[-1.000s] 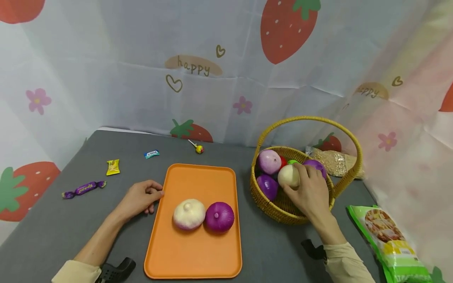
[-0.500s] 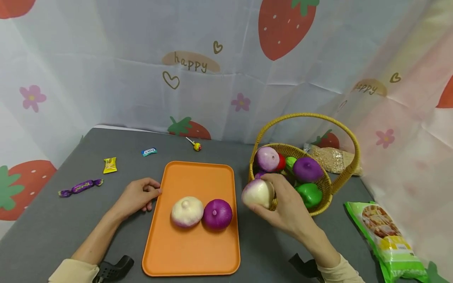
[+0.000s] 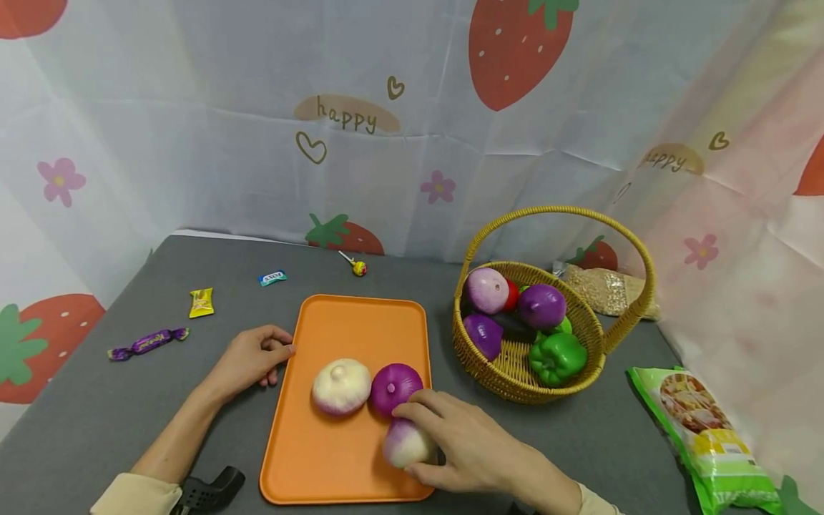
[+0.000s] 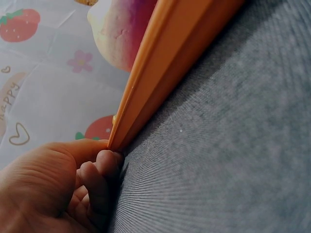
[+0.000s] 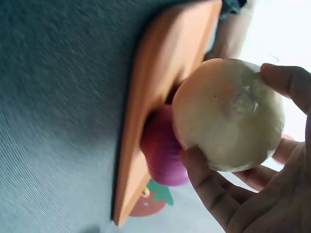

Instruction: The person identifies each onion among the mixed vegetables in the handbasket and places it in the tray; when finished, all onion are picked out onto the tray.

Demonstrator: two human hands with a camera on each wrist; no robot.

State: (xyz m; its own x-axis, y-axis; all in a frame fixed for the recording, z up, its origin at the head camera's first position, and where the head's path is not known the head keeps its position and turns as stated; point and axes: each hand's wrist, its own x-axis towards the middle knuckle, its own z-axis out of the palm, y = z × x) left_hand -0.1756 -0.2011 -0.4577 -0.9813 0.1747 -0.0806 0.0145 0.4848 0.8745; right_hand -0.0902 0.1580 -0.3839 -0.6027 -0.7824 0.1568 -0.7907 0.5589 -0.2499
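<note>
My right hand (image 3: 473, 443) holds a white-and-purple turnip (image 3: 407, 445) at the lower right of the orange tray (image 3: 322, 465). In the right wrist view the thumb and fingers curl round the turnip's pale body (image 5: 228, 116); whether it touches the tray is unclear. A purple onion (image 3: 395, 388) lies on the tray beside it, and left of that sits another turnip (image 3: 342, 387) with its pale knob upward. At the tray's left edge, my left hand (image 3: 253, 360) pinches the rim between thumb and finger, as the left wrist view shows at the tray side (image 4: 146, 102).
A yellow wicker basket (image 3: 498, 384) on the right holds a green bell pepper (image 3: 558, 359), purple onions and other vegetables. Wrapped candies (image 3: 148, 343) and a lollipop (image 3: 357, 267) lie left and behind. A green bag (image 3: 714, 436) and a grain bag (image 3: 601, 290) lie right.
My right hand has taken the turnip out of the basket and carried it left and toward me, over the tray. The purple onion in the basket has shifted. My left hand stays put.
</note>
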